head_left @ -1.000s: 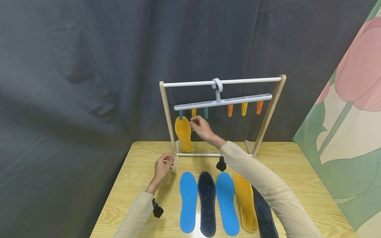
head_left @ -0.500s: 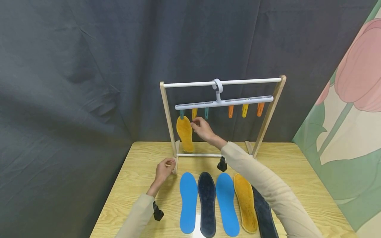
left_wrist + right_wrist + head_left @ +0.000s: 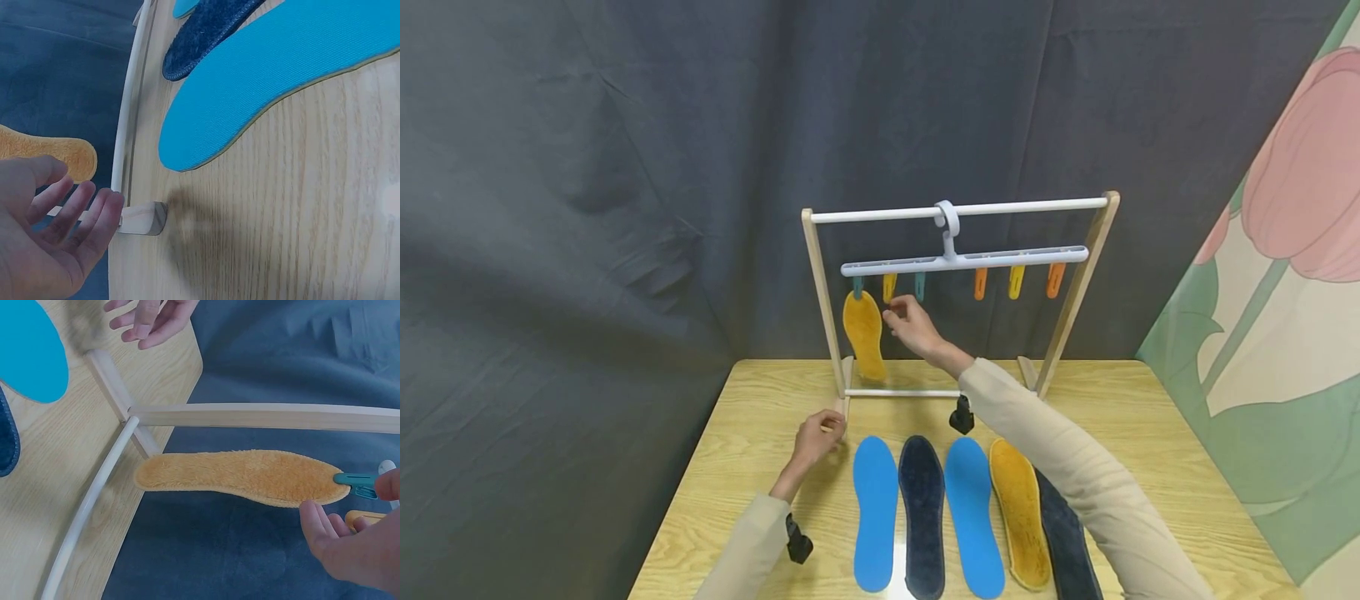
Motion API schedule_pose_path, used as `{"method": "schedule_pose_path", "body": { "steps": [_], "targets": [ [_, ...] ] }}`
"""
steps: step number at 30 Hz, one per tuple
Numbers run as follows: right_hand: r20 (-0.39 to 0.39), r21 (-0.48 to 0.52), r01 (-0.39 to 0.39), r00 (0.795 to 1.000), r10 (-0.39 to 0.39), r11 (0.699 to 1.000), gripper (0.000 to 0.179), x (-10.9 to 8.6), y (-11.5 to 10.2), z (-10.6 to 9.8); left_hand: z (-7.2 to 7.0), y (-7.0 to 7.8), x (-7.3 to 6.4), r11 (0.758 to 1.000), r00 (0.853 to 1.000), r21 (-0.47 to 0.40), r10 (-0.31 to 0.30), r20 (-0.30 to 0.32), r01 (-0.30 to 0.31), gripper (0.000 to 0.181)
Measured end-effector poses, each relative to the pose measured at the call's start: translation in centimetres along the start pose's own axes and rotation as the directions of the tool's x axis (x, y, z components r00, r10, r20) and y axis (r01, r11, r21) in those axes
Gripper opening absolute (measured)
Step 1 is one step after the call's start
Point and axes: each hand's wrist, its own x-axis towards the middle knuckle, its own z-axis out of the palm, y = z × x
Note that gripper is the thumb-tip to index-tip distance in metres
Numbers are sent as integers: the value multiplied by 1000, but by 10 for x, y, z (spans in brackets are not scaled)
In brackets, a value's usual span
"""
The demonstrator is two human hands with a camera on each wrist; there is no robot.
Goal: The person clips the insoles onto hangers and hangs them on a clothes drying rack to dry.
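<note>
Bench (image 3: 1120, 442) of pale wood grain stands before a dark curtain (image 3: 662, 167), with a wall painted with flowers (image 3: 1285, 208) at the right; on it the head view shows a rack (image 3: 1080, 287) bearing a pale hanger (image 3: 955, 262). A teal clip (image 3: 858, 287) at the hanger's left end holds a hanging orange insole (image 3: 862, 333) by its top. Right grip (image 3: 913, 325) is just beside that insole's right edge, fingers loosely bent and holding nothing; left grip (image 3: 816, 433), relaxed and holding nothing, is lower, near the rack's left foot. Five more insoles (image 3: 876, 517) lie in a row, the last partly behind the right sleeve (image 3: 1060, 450). The left wrist view looks into the left palm, fingers loosely curved and parted, and reveals the nearest blue insole's pale, layered edge. The right wrist view brings out the orange insole's fuzzy pile and the right fingertips at its edge near the clipped end, the thumb apart from them by the clip's tail; whether either touches cannot be told.
</note>
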Motion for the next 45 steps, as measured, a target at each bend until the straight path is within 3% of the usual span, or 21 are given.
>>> {"method": "schedule_pose_path", "body": {
  "steps": [4, 10, 19, 32, 39, 45],
  "targets": [
    [6, -4, -11, 1000, 11, 1000, 47, 1, 0, -1, 0, -2, -2, 1000, 1000, 18, -25, 10, 25, 20],
    [1, -31, -24, 1000, 24, 999, 52, 6, 3, 1, 0, -7, -4, 999, 1000, 37, -7, 28, 6, 22],
    [-29, -30, -48, 998, 47, 998, 59, 11, 0, 6, 0, -10, -7, 997, 999, 75, -29, 37, 26, 21],
    [-52, -66, -69, 996, 66, 995, 63, 17, -5, 4, 2, -12, -8, 991, 995, 100, -91, 44, 86, 24],
    [-51, -37, -94, 994, 92, 995, 63, 20, -3, 0, 7, -16, -12, 993, 994, 103, -71, 88, 62, 28],
    [-50, 9, -95, 994, 96, 995, 64, 24, -3, -2, 15, -17, -14, 990, 989, 97, -110, 98, 100, 28]
  ]
}}
